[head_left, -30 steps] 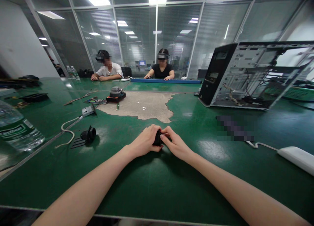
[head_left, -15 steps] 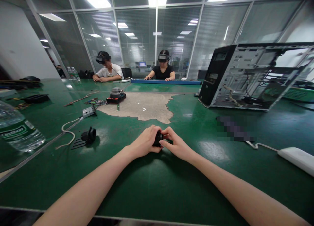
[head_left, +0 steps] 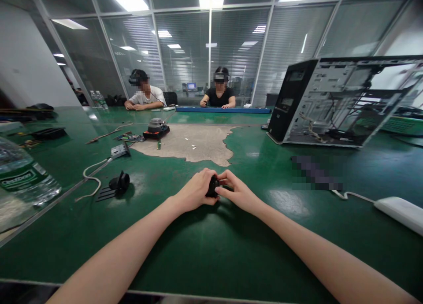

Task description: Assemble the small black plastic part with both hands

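Note:
Between my two hands is a small black part [head_left: 212, 187], mostly covered by fingers, so its exact kind does not show. My left hand [head_left: 197, 190] wraps round its left side from above. On the right side, the thumb and fingertips of my right hand [head_left: 235, 190] pinch it. Both hands rest low over the green table [head_left: 211, 246], near its middle. Off to the left lies a black plastic piece [head_left: 118, 183] with a round end and several long prongs, apart from my hands.
An opened computer case [head_left: 297, 101] stands at the right, with a white power strip [head_left: 398, 211] nearer me. At the left are a water bottle [head_left: 26, 174], a metal bracket [head_left: 119, 151] and a cable [head_left: 95, 176]. Two people wearing headsets sit across the table.
My hands keep their hold on the black part with barely any shift. Across the table, the person in black has raised one hand slightly from the tabletop.

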A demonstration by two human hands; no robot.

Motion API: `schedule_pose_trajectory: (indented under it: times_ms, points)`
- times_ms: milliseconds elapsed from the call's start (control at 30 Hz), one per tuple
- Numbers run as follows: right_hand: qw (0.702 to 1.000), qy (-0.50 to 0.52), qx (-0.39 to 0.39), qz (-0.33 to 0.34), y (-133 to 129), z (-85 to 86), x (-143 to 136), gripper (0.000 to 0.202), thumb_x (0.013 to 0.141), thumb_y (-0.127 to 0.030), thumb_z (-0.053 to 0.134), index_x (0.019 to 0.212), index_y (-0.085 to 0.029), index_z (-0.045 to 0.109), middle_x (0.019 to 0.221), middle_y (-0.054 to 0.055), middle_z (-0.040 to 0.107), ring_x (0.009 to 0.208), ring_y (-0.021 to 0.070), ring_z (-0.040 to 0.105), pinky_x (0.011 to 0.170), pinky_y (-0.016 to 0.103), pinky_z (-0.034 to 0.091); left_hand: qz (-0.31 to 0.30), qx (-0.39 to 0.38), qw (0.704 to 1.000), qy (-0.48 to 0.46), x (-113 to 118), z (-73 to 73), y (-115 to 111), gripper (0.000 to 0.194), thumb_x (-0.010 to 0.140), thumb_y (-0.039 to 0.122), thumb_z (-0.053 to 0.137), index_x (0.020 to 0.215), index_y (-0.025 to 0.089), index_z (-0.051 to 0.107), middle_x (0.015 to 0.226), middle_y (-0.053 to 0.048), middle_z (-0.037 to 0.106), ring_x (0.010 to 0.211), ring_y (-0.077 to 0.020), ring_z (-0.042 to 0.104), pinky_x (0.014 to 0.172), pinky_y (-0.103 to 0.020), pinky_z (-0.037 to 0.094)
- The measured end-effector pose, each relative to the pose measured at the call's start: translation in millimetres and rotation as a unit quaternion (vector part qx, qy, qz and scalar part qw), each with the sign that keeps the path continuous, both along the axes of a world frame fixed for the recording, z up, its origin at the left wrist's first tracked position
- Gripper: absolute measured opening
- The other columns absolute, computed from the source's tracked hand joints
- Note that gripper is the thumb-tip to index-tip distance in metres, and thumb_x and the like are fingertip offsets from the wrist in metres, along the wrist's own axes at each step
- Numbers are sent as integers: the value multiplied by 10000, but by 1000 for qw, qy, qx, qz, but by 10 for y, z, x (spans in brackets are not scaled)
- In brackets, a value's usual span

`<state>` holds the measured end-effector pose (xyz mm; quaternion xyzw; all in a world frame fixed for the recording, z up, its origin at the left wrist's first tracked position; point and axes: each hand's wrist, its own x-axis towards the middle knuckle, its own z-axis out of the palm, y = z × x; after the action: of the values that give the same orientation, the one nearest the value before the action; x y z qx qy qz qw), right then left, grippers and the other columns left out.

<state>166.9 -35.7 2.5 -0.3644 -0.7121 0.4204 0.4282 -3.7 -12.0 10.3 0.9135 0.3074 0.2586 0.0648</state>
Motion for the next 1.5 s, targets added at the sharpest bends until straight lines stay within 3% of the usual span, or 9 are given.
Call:
schedule_pose_trajectory:
  times_ms: [333, 633, 767, 900, 1100, 1367, 1500]
  points:
    - [999, 32, -22, -31, 43, -33, -39, 214, 734, -280, 567, 902, -192, 468, 852, 8, 542, 820, 137, 543, 768, 311, 435, 1, -2, 1000, -14, 2, -27, 18, 539, 626, 267, 623, 1073, 183, 335, 974, -61, 445, 867, -215, 481, 764, -365, 408]
    - [996, 51, -56, 39, -15, 45, 24, 264, 682, -276, 630, 871, -203, 461, 902, -3, 518, 852, 137, 553, 743, 293, 456, -2, -11, 1000, -13, -6, -10, 3, 496, 642, 263, 603, 1055, 181, 340, 949, -51, 445, 825, -200, 481, 730, -350, 414]
    - [997, 56, -60, 5, 7, 31, -10, 199, 718, -316, 587, 826, -196, 470, 840, -3, 544, 801, 132, 562, 740, 302, 457, -4, -10, 1000, -20, -8, -12, 3, 514, 634, 270, 612, 1062, 183, 341, 966, -57, 446, 850, -209, 479, 749, -361, 410]
    - [997, 43, -68, -10, 59, -6, -17, 247, 717, -312, 586, 899, -195, 469, 870, 18, 558, 821, 143, 562, 757, 324, 453, -1, -11, 1000, -18, -3, -16, 11, 543, 630, 282, 623, 1079, 178, 337, 984, -66, 447, 864, -214, 481, 762, -369, 410]
    - [996, 48, -66, 44, 22, 35, 27, 267, 668, -270, 643, 852, -189, 467, 890, 2, 540, 835, 140, 564, 753, 309, 451, 2, -7, 1000, -4, -1, -4, 7, 509, 637, 273, 617, 1053, 168, 345, 957, -60, 451, 835, -207, 485, 735, -355, 416]
    - [997, 40, -63, -6, 36, 36, -16, 209, 721, -305, 583, 867, -189, 486, 848, 12, 570, 808, 140, 564, 760, 320, 450, 0, -6, 1000, -8, 1, -2, 5, 531, 628, 285, 629, 1060, 176, 341, 975, -64, 448, 859, -216, 481, 754, -365, 413]
    - [996, 29, -78, 8, 63, 5, 17, 229, 723, -292, 582, 902, -184, 488, 911, 32, 557, 835, 146, 562, 765, 328, 455, -1, -9, 1000, -15, 3, -5, 7, 522, 628, 280, 625, 1060, 185, 347, 969, -59, 447, 853, -215, 483, 750, -369, 411]
